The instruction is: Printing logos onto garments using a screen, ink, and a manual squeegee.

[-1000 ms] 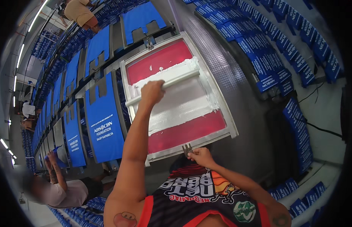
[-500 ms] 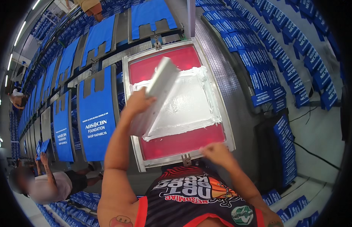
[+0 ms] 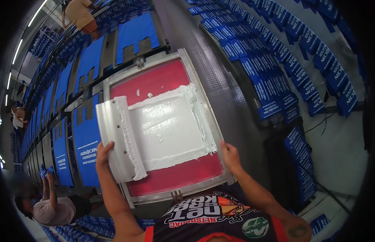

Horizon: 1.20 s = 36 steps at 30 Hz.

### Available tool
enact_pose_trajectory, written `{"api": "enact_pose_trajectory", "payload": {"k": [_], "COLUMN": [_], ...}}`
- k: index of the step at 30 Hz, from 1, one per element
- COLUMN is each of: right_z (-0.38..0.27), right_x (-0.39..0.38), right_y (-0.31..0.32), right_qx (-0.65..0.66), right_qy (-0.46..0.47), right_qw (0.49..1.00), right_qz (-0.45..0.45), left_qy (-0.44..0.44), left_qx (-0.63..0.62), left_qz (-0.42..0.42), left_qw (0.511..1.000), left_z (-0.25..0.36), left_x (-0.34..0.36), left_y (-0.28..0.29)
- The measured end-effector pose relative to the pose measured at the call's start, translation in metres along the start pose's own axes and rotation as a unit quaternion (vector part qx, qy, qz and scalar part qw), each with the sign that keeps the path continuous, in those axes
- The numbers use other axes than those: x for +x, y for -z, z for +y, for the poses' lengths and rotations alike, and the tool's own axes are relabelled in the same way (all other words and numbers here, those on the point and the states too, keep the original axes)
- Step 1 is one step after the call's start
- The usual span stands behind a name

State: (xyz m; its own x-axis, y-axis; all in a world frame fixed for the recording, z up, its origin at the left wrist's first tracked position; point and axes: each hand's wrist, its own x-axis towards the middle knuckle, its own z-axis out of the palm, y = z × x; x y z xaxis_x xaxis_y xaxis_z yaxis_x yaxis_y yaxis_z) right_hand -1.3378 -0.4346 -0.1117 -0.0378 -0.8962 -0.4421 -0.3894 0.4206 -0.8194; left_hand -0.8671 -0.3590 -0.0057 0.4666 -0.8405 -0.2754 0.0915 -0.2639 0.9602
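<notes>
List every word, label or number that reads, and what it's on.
Wording not copied:
Large blue sheet: white lettering, partly legible.
Dark shirt: lettering, upside down.
Green emblem: too small.
Blue sheets at right: white print, mostly too small.
Squeegee, screen frame: none visible.

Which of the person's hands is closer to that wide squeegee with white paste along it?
Left. The left hand holds the squeegee by its left edge; the right hand is across the white paste, at the screen frame's right edge.

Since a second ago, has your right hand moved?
Yes: the right hand has moved from the near clamp, rightward and forward to the right edge of the frame.
</notes>
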Motion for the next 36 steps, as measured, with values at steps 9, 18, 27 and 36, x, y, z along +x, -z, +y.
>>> {"api": "enact_pose_trajectory", "payload": {"k": [9, 18, 27, 36], "right_z": [0.057, 0.011, -0.116, -0.331], "right_x": [0.077, 0.189, 0.383, 0.608], "right_y": [0.245, 0.389, 0.409, 0.346], "right_qx": [0.092, 0.093, -0.013, -0.028], "right_qy": [0.037, 0.067, 0.131, 0.179], "right_qw": [0.992, 0.982, 0.976, 0.971], "right_qz": [0.081, 0.148, 0.173, 0.158], "left_qy": [-0.008, 0.012, -0.030, -0.029], "left_qx": [-0.018, -0.072, -0.114, -0.134], "left_qz": [-0.032, -0.137, -0.102, -0.022], "left_qw": [0.999, 0.988, 0.988, 0.990], "left_z": [0.014, 0.040, 0.077, 0.227], "left_x": [-0.015, 0.085, 0.248, 0.473], "left_y": [-0.266, -0.458, -0.520, -0.524]}}
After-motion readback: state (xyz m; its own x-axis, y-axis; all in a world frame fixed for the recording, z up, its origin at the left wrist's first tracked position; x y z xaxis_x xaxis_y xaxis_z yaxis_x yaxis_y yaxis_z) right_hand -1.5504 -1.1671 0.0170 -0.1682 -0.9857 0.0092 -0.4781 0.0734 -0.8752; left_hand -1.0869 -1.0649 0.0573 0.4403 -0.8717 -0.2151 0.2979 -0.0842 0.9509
